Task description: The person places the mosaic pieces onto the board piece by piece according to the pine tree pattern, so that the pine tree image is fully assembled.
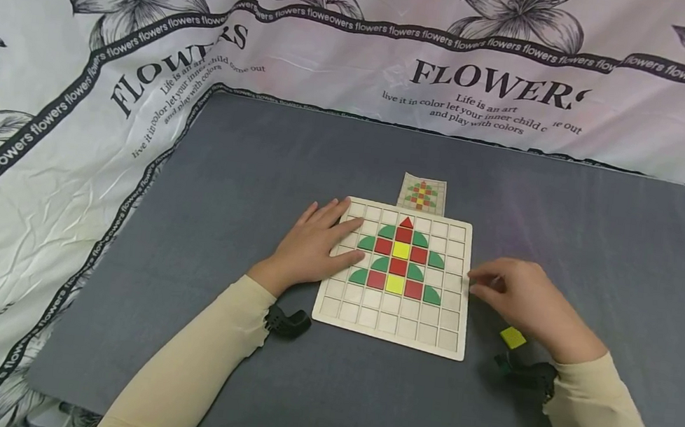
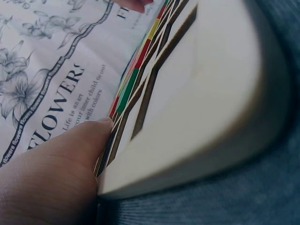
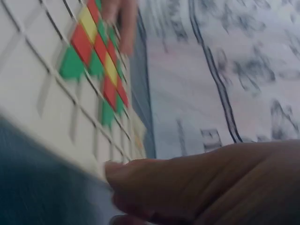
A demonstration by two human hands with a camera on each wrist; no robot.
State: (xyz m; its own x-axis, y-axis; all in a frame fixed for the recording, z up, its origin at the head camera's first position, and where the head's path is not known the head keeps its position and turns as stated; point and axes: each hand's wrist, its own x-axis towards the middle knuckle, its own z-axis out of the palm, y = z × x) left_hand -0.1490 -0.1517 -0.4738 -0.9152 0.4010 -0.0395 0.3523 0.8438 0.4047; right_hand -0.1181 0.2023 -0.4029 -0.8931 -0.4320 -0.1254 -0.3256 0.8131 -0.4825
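A pale square grid board (image 1: 390, 321) lies on the table, bearing red, yellow and green tiles arranged in a tree shape. On its left side rests my left hand (image 1: 316, 246), fingers spread, with the thumb lying over the grid; the left wrist view shows that thumb (image 2: 61, 164) at the board's rim. My right hand (image 1: 525, 301) is at the opposite side, fingers bent and tips right at the board's edge. I cannot tell whether they pinch it. A yellow square tile (image 1: 513, 338) lies on the table below the right hand.
Behind the board, a small card (image 1: 424, 193) shows a similar tree pattern, its lower part hidden by the board. All stand on a dark grey tabletop (image 1: 298, 159). White floral-printed fabric (image 1: 346, 66) hangs along the table's back and left sides.
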